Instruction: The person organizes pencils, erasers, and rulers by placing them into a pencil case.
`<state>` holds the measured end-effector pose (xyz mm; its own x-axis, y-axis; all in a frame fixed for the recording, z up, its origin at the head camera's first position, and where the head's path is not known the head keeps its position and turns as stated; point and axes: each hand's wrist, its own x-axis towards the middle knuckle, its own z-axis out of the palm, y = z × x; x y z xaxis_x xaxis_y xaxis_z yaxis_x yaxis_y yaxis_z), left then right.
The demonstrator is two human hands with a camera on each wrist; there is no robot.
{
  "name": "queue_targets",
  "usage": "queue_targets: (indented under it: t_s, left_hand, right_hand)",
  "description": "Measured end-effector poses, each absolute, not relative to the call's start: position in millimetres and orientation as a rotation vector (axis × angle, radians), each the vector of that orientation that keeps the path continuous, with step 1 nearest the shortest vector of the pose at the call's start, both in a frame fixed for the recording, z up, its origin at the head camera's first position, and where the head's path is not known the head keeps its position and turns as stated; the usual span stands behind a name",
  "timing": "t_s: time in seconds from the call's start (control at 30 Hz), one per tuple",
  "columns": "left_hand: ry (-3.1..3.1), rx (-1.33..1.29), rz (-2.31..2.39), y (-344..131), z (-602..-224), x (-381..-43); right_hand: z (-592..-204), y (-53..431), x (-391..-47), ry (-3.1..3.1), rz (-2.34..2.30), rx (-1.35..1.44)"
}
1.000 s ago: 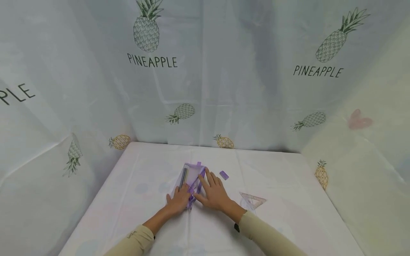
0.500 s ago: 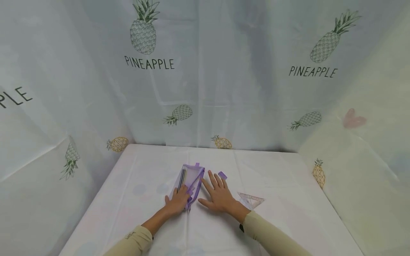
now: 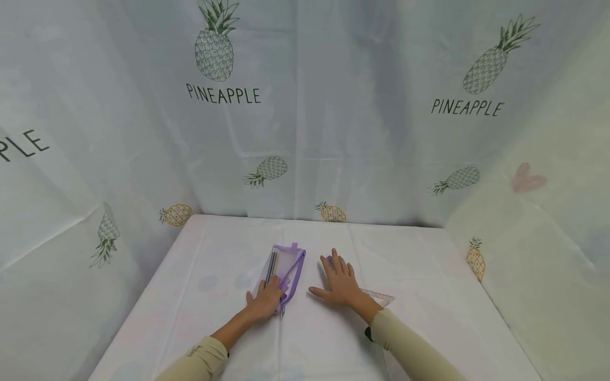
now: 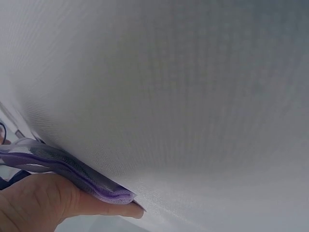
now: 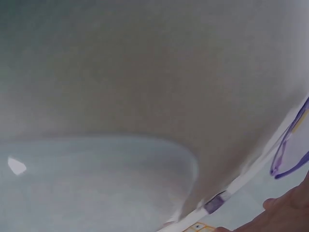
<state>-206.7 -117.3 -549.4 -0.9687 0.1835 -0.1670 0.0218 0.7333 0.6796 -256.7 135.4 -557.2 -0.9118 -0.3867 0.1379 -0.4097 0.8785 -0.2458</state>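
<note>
A see-through mesh pencil case (image 3: pixel 295 264) with purple edging lies slantwise near the middle of the table, several pencils (image 3: pixel 272 263) showing inside its left part. My left hand (image 3: pixel 265 302) rests on its near end, covering part of it; in the left wrist view the thumb (image 4: pixel 104 205) lies straight along the case's purple edge (image 4: pixel 82 176). Farther right, my right hand (image 3: pixel 341 287) hovers with spread fingers and holds nothing visible. Its fingers partly hide a small purple eraser (image 3: pixel 329 259), which also appears in the right wrist view as a purple-and-white block (image 5: pixel 215 203).
A clear triangle ruler (image 3: pixel 379 296) lies right of the right wrist, partly covered by it. White cloth covers the table (image 3: pixel 429 275), and pineapple-printed curtains (image 3: pixel 362 132) stand behind it and at both sides.
My right hand has left the pencil case and moved right, over the eraser and part of the triangle ruler. The left hand stays on the case.
</note>
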Motion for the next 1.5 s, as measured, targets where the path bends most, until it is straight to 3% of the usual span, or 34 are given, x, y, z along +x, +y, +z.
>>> queue_targets:
  t_s: [0.57,1.5]
  left_hand:
    - [2.704,0.129,1.041,-114,-548,-208]
    - [2.696,0.128,1.076,-115,-548,-207]
  right_hand:
    - [-558,148,-300,-3.003,0.901,0.012]
    - [-554,122,-303,-2.93,1.252,-0.009]
